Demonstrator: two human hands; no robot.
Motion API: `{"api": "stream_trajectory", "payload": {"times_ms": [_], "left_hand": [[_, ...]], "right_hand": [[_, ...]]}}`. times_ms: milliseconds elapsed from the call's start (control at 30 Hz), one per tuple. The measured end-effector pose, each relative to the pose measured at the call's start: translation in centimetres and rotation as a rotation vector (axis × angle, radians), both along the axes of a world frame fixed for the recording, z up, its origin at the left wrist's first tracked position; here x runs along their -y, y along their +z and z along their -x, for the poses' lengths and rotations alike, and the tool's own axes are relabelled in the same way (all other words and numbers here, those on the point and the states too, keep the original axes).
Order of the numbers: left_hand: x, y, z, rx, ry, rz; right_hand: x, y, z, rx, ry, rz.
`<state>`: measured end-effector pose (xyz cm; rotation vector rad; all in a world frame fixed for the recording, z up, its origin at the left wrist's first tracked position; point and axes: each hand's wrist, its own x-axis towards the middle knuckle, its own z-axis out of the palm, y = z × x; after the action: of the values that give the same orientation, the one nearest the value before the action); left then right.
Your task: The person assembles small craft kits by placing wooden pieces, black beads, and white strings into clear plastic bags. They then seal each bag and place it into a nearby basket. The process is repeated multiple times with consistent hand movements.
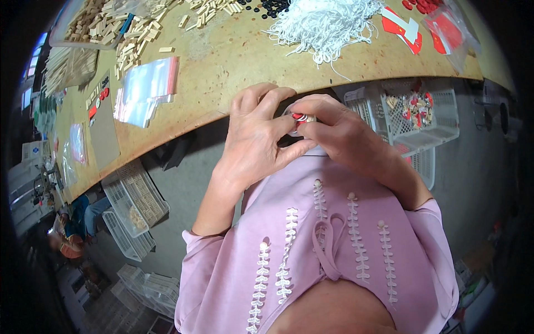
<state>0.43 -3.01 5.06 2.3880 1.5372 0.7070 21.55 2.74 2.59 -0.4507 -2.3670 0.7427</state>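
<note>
Just off the near edge of the table, both my hands meet around a small clear plastic bag (pixel 302 118) with red and white pieces showing in it. My right hand (pixel 347 131) pinches it between thumb and curled fingers. My left hand (pixel 250 133) closes on its other side, fingers bent and thumb pointing right. Most of the bag is hidden by my fingers. On the table to the left lies a stack of clear zip bags (pixel 149 83) with red edges. A heap of white string (pixel 328 28) lies beyond my hands.
Small wooden blocks (pixel 142 42) spill from a clear tub at the table's far left. Black rings (pixel 275 6), red-and-white cards (pixel 400 30) and red discs (pixel 425 5) lie along the back. Plastic crates stand below, one with filled bags (pixel 417 108). Another person (pixel 75 245) is at lower left.
</note>
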Motion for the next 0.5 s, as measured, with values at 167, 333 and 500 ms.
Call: {"api": "stream_trajectory", "payload": {"times_ms": [167, 333, 500], "left_hand": [[0.1, -1.2, 0.5, 0.422, 0.047, 0.055], [0.6, -1.6, -0.2, 0.809, 0.152, 0.366], [0.9, -2.2, -1.3, 0.796, 0.26, 0.201]], "right_hand": [[-0.3, 1.1, -0.7, 0.006, -0.022, 0.157], [-0.8, 2.4, -0.7, -0.04, -0.046, 0.239], [-1.0, 2.6, -0.6, -0.056, -0.124, 0.237]]}}
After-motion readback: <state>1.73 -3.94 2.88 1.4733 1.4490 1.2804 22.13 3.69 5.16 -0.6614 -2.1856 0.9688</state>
